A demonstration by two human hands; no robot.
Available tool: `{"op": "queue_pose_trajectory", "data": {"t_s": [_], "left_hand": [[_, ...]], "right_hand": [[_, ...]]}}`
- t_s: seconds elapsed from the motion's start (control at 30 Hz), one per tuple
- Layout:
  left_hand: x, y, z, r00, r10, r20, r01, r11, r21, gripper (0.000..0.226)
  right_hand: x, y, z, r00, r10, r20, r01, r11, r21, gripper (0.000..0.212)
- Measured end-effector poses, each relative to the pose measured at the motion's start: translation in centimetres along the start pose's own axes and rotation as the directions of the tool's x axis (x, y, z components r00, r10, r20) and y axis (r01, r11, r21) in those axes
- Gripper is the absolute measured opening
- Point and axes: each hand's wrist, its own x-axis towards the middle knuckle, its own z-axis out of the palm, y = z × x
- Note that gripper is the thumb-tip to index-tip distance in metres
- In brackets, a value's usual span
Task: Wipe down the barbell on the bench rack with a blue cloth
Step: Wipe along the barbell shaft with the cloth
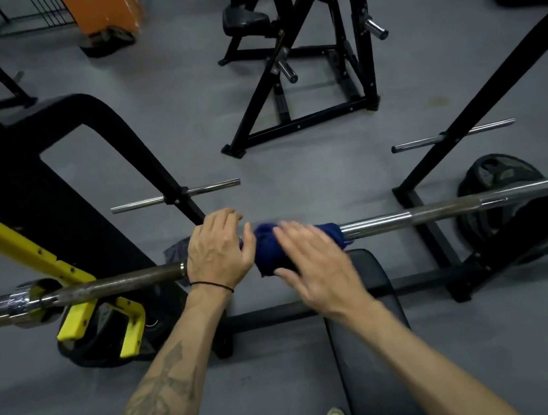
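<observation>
A: Nearest to the person, what do the 2 hands do?

B: The right hand (pixel 318 267) lies with fingers straight and spread over the blue cloth (pixel 267 249), which is wrapped around the barbell (pixel 439 213). The hand is blurred, so I cannot tell how firmly it presses. Just beside it, the left hand (pixel 217 245) curls its fingers over the bar, touching the cloth's edge.

A: Where is the bar itself?

B: It runs under both hands, across the black bench pad (pixel 363 299). Beyond the left hand it rests on the yellow rack hook (pixel 67 277).

A: What can go wrong from here?

B: I think the cloth can slip. A flat hand does not grip it, so a fast stroke may leave it bunched or drop it on the pad. Also, if the left hand loosens, the bar may roll in the hook and the wiping becomes uneven.

A: And farther away?

B: Past the right hand a weight plate (pixel 497 180) lies on the floor.
</observation>
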Motion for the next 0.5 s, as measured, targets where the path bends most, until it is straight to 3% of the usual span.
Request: {"op": "queue_pose_trajectory", "data": {"t_s": [0.13, 0.23, 0.27, 0.3, 0.33, 0.4, 0.47, 0.5], "left_hand": [[0.1, 0.3, -0.1, 1.0, 0.0, -0.014, 0.0, 1.0, -0.01, 0.04], [0.2, 0.2, -0.1, 1.0, 0.013, -0.024, -0.013, 1.0, 0.011, 0.039], [0.2, 0.2, 0.0, 1.0, 0.015, -0.027, -0.015, 1.0, 0.012, 0.039], [0.2, 0.2, 0.0, 0.999, 0.017, -0.035, -0.016, 1.0, 0.017, 0.038], [0.1, 0.1, 0.1, 0.999, 0.019, -0.046, -0.018, 0.999, 0.026, 0.038], [0.1, -0.1, 0.1, 0.999, 0.022, -0.043, -0.02, 0.999, 0.032, 0.039], [0.0, -0.2, 0.2, 1.0, 0.016, -0.011, -0.016, 1.0, 0.015, 0.04], [0.0, -0.2, 0.2, 1.0, 0.011, -0.003, -0.011, 1.0, 0.01, 0.039]], "right_hand": [[-3.5, 5.6, -2.9, 0.934, 0.303, -0.188, -0.314, 0.949, -0.033, 0.059], [-2.0, 3.3, -1.5, 0.768, 0.589, -0.254, -0.587, 0.804, 0.09, 0.067], [-0.7, 1.3, -0.4, 0.738, 0.622, -0.26, -0.613, 0.78, 0.126, 0.07], [0.4, -0.8, 0.6, 0.769, 0.591, -0.246, -0.575, 0.806, 0.139, 0.072], [1.1, -3.0, 1.4, 0.845, 0.494, -0.203, -0.476, 0.869, 0.135, 0.073], [1.0, -4.5, 1.8, 0.973, 0.218, -0.081, -0.211, 0.974, 0.086, 0.071], [0.2, -1.8, 0.8, 0.994, 0.093, -0.051, -0.092, 0.995, 0.028, 0.064], [-0.6, -0.1, 0.1, 0.991, 0.109, -0.08, -0.109, 0.994, 0.003, 0.061]]}}
